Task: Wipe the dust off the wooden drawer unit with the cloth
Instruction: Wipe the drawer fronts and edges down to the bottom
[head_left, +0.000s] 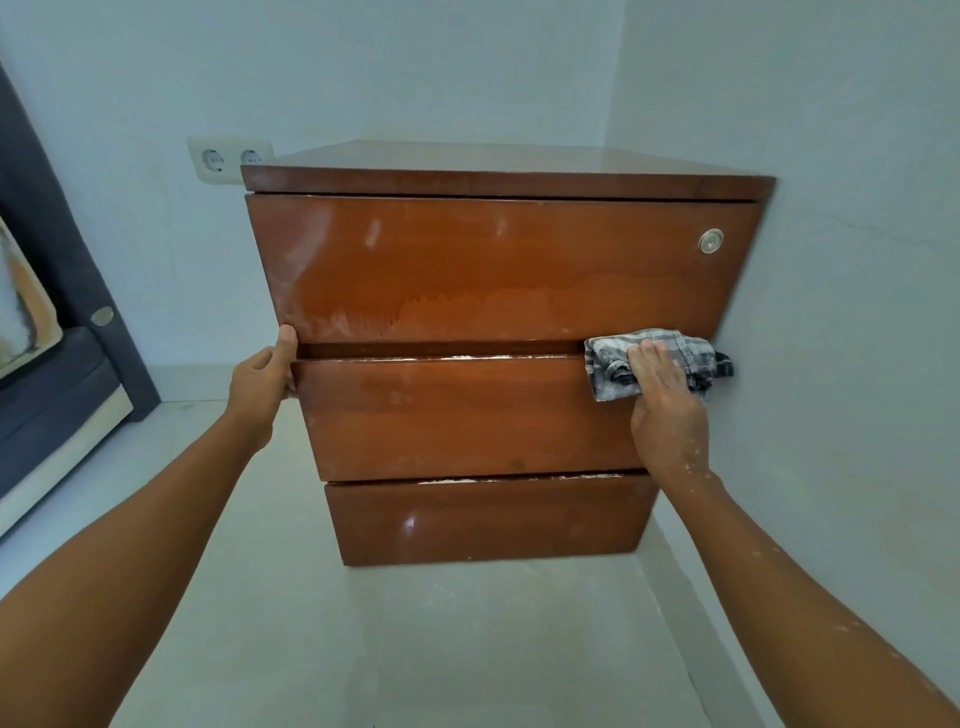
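The right hand (662, 395) is pressing the cloth (618, 364) flat-fingered against the middle drawer's upper right corner, working along the dusty top edge. The left hand (262, 376) is gripping that drawer's left edge, probably steadying the wooden drawer unit (498, 270) standing in the floor's corner.

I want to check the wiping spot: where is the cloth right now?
In the head view, the cloth is under the right hand, at the right end of the middle drawer's top edge.
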